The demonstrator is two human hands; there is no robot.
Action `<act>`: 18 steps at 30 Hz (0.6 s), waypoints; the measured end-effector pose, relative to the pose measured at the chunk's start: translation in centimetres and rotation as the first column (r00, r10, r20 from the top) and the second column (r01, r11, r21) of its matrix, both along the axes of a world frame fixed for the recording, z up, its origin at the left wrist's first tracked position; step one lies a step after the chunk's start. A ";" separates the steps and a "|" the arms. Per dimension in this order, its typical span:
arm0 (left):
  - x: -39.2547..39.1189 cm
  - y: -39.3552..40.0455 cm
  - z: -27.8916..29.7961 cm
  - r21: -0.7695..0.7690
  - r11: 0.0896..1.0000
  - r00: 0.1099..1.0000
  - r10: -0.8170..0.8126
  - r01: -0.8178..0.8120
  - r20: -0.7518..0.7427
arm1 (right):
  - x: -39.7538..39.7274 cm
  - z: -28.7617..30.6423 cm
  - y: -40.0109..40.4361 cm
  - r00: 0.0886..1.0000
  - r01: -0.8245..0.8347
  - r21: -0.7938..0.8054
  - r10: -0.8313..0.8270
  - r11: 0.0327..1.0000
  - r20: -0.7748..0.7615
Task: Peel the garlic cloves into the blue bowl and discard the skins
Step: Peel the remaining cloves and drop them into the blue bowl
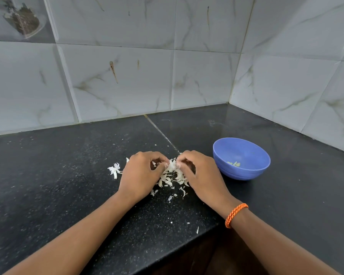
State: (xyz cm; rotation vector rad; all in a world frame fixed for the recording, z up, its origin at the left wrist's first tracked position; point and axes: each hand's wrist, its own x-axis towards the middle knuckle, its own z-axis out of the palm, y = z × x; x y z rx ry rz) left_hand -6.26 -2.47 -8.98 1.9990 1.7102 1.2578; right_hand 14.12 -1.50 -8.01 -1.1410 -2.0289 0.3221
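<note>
My left hand point(141, 171) and my right hand point(199, 171) meet over a pile of white garlic skins point(172, 178) on the black counter. Both hands have curled fingers that pinch a white garlic piece point(172, 164) between their tips. Whether it is a clove or only skin cannot be told. The blue bowl point(244, 153) stands just right of my right hand and holds a few peeled cloves point(234, 164). A separate clump of skin point(114, 169) lies left of my left hand.
The black granite counter point(58, 175) runs into a tiled corner at the back right. Its front edge cuts diagonally under my right forearm. Small skin flakes point(197, 230) lie near that edge. An orange band sits on my right wrist point(235, 215).
</note>
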 end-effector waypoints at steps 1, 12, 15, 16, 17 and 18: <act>0.0 -0.1 0.0 0.006 1.000 1.000 -0.001 0.001 0.002 | 0.0 0.0 0.1 0.999 0.000 -0.009 0.000 1.000 -0.053; 0.0 -0.3 0.2 0.037 0.998 0.998 -0.045 0.043 0.044 | 0.8 -0.2 0.8 0.937 0.035 -0.134 -0.079 0.990 -0.340; 0.1 -0.3 0.3 0.052 0.998 0.998 -0.040 0.037 0.056 | 0.4 -0.3 0.5 0.925 0.023 -0.124 -0.068 0.992 -0.374; 0.1 -0.3 0.4 0.067 0.997 0.997 -0.040 0.035 0.065 | 0.3 -0.3 0.4 0.922 0.013 -0.115 -0.057 0.993 -0.383; 0.1 -0.3 0.5 0.080 0.996 0.996 -0.046 0.040 0.075 | 0.1 -0.3 0.2 0.919 0.003 -0.102 -0.043 0.995 -0.392; 0.1 -0.4 0.5 0.086 0.995 0.994 -0.063 0.056 0.088 | -0.1 -0.3 0.1 0.916 -0.004 -0.087 -0.031 0.996 -0.399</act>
